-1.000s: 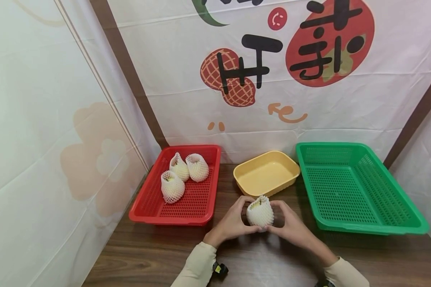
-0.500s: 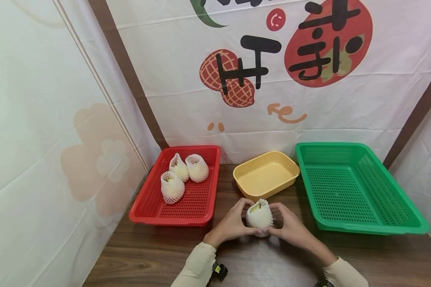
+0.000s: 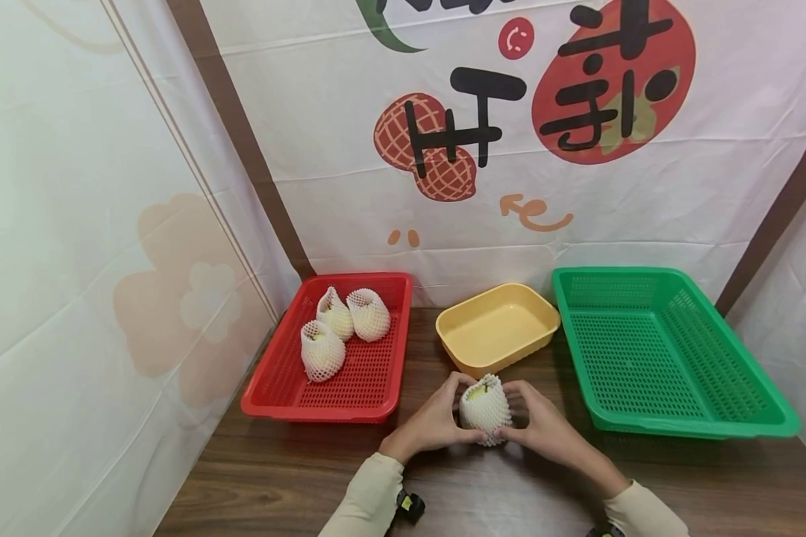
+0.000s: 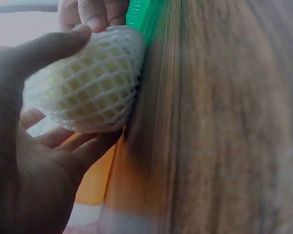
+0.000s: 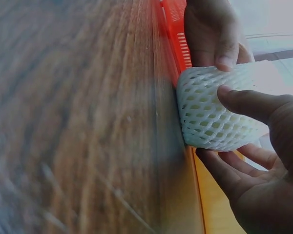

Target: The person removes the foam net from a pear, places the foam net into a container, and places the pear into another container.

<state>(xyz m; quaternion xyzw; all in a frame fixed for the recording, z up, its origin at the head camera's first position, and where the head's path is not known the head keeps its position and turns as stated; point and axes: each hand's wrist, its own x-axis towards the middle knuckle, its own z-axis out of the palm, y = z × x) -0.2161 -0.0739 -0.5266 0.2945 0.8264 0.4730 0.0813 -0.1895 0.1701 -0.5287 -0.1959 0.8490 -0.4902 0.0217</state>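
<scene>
A yellowish pear in a white foam net (image 3: 486, 412) stands upright on the table between both hands, its dark stem showing at the net's open top. My left hand (image 3: 433, 421) holds it from the left, and my right hand (image 3: 544, 424) holds it from the right. Both thumbs press the near side of the net, as the left wrist view shows on the foam net (image 4: 95, 83). The other fingers curl around the far side. In the right wrist view the base of the netted pear (image 5: 210, 112) is right at the tabletop.
A red basket (image 3: 322, 412) at the left holds 3 netted pears (image 3: 324, 350). Just beyond the hands is a yellow tray (image 3: 497, 328) with nothing in it. An empty green basket (image 3: 695, 429) stands at the right. A printed cloth (image 3: 336, 186) hangs behind.
Both hands have lowered the netted pear slightly, down to the table and a bit nearer the person. The grip stays about the same; the baskets and tray have not moved.
</scene>
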